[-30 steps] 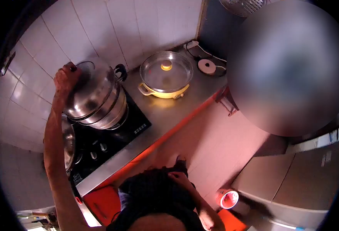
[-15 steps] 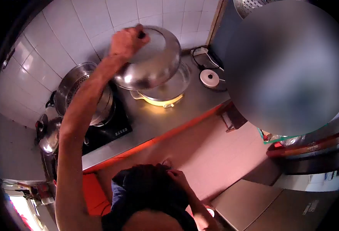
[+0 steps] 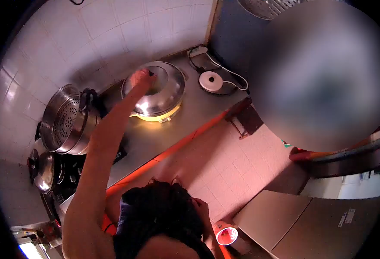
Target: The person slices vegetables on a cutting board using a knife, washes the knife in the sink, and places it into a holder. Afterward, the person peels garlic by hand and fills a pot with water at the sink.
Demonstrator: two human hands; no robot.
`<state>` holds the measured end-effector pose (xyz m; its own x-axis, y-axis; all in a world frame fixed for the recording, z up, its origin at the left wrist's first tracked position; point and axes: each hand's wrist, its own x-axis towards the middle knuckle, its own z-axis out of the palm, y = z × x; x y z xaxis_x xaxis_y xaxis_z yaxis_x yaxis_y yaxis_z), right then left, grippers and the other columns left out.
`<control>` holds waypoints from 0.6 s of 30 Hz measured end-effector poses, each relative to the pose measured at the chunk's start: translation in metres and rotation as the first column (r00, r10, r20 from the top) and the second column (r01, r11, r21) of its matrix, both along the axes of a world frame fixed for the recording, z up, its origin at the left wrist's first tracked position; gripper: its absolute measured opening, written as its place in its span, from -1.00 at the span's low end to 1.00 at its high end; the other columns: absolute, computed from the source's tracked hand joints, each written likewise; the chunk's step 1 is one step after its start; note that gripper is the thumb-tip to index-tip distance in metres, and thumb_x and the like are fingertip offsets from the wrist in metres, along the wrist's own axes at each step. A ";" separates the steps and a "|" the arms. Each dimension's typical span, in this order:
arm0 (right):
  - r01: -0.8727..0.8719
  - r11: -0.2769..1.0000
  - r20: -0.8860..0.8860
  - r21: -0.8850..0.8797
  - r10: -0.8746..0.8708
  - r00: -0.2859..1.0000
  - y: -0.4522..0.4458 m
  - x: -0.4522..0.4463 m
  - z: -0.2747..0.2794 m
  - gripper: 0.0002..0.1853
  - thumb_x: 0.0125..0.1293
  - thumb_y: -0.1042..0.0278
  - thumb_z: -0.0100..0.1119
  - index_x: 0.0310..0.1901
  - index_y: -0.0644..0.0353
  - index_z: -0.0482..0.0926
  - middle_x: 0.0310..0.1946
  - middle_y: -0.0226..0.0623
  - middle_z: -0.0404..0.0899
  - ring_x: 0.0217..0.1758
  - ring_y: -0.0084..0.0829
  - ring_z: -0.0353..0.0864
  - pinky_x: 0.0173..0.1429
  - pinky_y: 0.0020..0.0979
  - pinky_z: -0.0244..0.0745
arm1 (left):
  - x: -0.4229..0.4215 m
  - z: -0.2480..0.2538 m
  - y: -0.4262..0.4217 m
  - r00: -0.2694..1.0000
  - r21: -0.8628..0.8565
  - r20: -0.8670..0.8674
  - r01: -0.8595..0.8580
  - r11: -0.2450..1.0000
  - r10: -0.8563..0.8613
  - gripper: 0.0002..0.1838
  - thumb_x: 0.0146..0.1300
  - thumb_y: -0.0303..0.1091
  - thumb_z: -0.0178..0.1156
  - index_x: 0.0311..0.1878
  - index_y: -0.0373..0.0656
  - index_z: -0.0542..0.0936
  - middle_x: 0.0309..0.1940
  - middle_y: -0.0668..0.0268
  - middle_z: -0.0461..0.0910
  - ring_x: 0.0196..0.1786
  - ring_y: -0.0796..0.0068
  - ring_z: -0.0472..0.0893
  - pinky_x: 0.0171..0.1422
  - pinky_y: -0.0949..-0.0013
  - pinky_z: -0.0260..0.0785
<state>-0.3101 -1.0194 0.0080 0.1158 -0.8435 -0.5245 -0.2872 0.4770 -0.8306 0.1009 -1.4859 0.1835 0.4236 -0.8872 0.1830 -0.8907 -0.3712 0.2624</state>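
My left hand (image 3: 141, 78) is closed around the dark knob of a domed steel lid (image 3: 166, 93). The lid sits over a round yellow electric pan (image 3: 157, 117) on the steel counter. My right hand (image 3: 201, 209) is down at my side against my dark clothing (image 3: 159, 211); its fingers are mostly hidden. Left of the pan stands a steel steamer pot (image 3: 51, 123) with a perforated insert and a black handle. My left forearm crosses in front of part of that pot and the cooktop.
A white round power base (image 3: 210, 82) with a cord lies right of the pan. Another lidded pot (image 3: 46, 172) stands at the far left. A dark stool (image 3: 246, 121), a red-and-white tub (image 3: 225, 235) and brown cabinets (image 3: 280, 220) are lower right. A blurred patch hides the upper right.
My left hand has brought the domed lid down from above the yellow pan onto it. The view has shifted, and the tub shows more fully. My right hand stays at my side.
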 end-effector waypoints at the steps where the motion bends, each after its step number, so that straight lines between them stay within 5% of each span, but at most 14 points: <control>1: 0.020 1.000 0.045 0.020 -0.021 0.999 -0.002 0.003 -0.004 -0.63 0.50 0.16 0.22 0.09 0.29 0.74 -0.12 -0.16 0.82 -0.08 -0.43 0.75 0.07 -0.38 0.63 | 0.003 -0.004 0.005 1.000 0.020 -0.011 -0.010 1.000 0.011 -0.39 0.21 0.27 0.32 0.12 -0.01 0.65 0.09 0.08 0.68 0.14 0.03 0.68 0.21 -0.04 0.53; 2: 0.031 0.999 0.088 0.040 -0.034 0.996 -0.004 0.005 -0.006 -0.64 0.49 0.16 0.24 0.08 0.28 0.75 -0.15 -0.18 0.82 -0.10 -0.44 0.75 0.07 -0.39 0.61 | 0.023 -0.030 0.000 0.983 -0.129 -0.108 0.133 0.983 -0.148 -0.37 0.20 0.25 0.34 0.13 -0.06 0.63 0.09 0.07 0.67 0.15 -0.01 0.67 0.21 -0.03 0.53; 6: -0.193 0.981 -0.017 0.012 0.193 0.981 -0.026 0.014 -0.010 -0.64 0.49 0.16 0.25 0.07 0.29 0.75 -0.16 -0.18 0.82 -0.11 -0.45 0.74 0.06 -0.40 0.62 | 0.002 0.015 0.044 0.979 -0.115 -0.121 0.152 0.982 -0.166 -0.35 0.26 0.17 0.33 0.32 0.02 0.57 0.17 0.05 0.63 0.21 -0.02 0.63 0.26 0.02 0.53; 8: -0.193 0.981 -0.016 0.016 0.194 0.981 -0.036 0.027 -0.003 -0.64 0.50 0.16 0.25 0.06 0.30 0.75 -0.16 -0.19 0.82 -0.12 -0.44 0.74 0.05 -0.39 0.63 | -0.002 0.032 0.084 0.968 -0.308 -0.047 0.222 0.925 -0.248 -0.39 0.30 0.18 0.31 0.28 0.02 0.60 0.18 0.07 0.60 0.21 -0.02 0.63 0.27 0.05 0.53; 10: -0.266 0.964 0.031 0.029 0.265 0.964 -0.045 0.037 -0.022 -0.65 0.50 0.17 0.26 0.06 0.31 0.75 -0.16 -0.19 0.82 -0.13 -0.43 0.74 0.05 -0.38 0.63 | 0.002 0.058 0.132 0.934 -0.574 0.164 0.351 0.739 -0.317 -0.47 0.20 0.04 0.45 0.16 -0.02 0.65 0.10 0.19 0.62 0.12 0.03 0.64 0.27 0.04 0.48; 13: -0.376 0.926 0.084 0.044 0.372 0.925 -0.065 0.054 -0.026 -0.66 0.52 0.21 0.22 0.07 0.31 0.75 -0.13 -0.16 0.81 -0.09 -0.40 0.74 0.06 -0.36 0.63 | 0.018 0.120 0.221 0.920 -0.640 0.343 0.376 0.670 -0.188 -0.50 0.07 -0.09 0.57 0.05 -0.04 0.68 0.01 0.29 0.64 0.12 0.18 0.62 0.37 -0.01 0.35; 18: -0.557 0.826 0.003 0.085 0.558 0.830 -0.107 0.102 0.008 -0.67 0.52 0.25 0.20 0.08 0.34 0.74 -0.09 -0.14 0.80 -0.06 -0.37 0.74 0.09 -0.36 0.62 | 0.104 0.138 0.343 0.862 -0.581 0.473 0.151 0.800 0.180 -0.55 0.02 0.00 0.57 -0.09 -0.01 0.70 -0.09 0.33 0.64 0.06 0.23 0.62 0.41 -0.03 0.35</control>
